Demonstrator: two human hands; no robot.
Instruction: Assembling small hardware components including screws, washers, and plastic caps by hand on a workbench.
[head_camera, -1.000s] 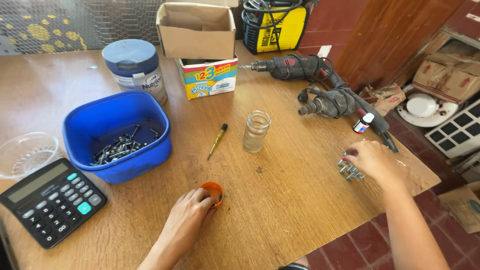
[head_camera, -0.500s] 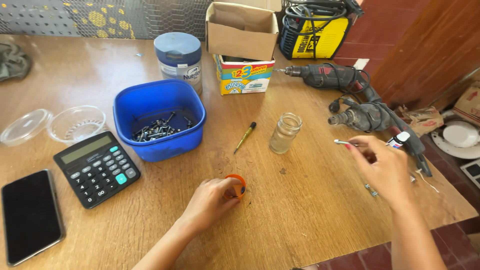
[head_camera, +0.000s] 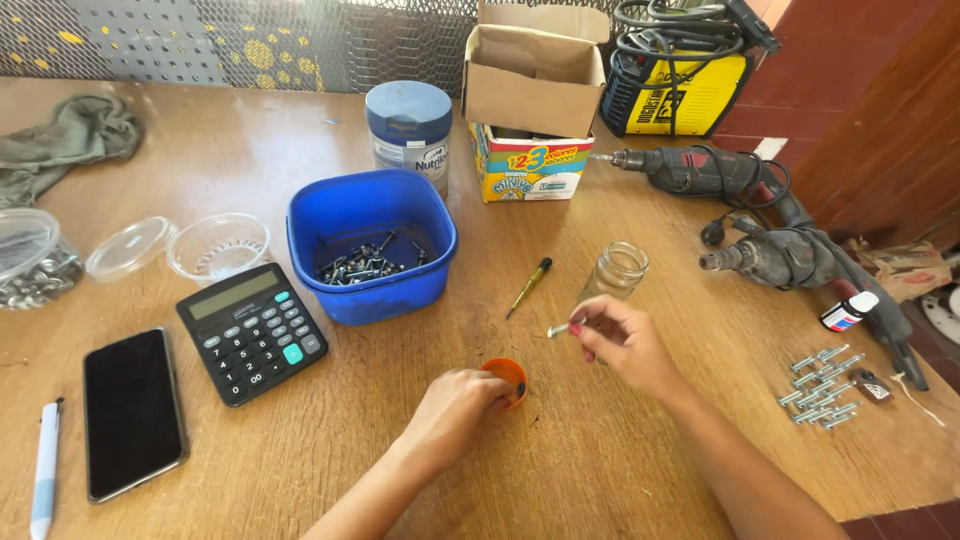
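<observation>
On the wooden table (head_camera: 300, 460), left hand (head_camera: 455, 405) gripping orange cap (head_camera: 507, 378), right hand (head_camera: 622, 340) raised, pinching bolt (head_camera: 558, 328)

On the table (head_camera: 300, 480), the left hand (head_camera: 455, 405) rests on a small cup (head_camera: 508, 378); just right of it the right hand (head_camera: 625, 340) holds a bolt (head_camera: 558, 329) above the wood. Behind them stand a jar (head_camera: 616, 270) and a screwdriver (head_camera: 528, 286) — left of those, a tub (head_camera: 372, 245) with screws in it. A calculator (head_camera: 252, 331) and phone (head_camera: 132, 411) lie farther left — loose bolts (head_camera: 820, 385) and two drills (head_camera: 760, 215) far right.
</observation>
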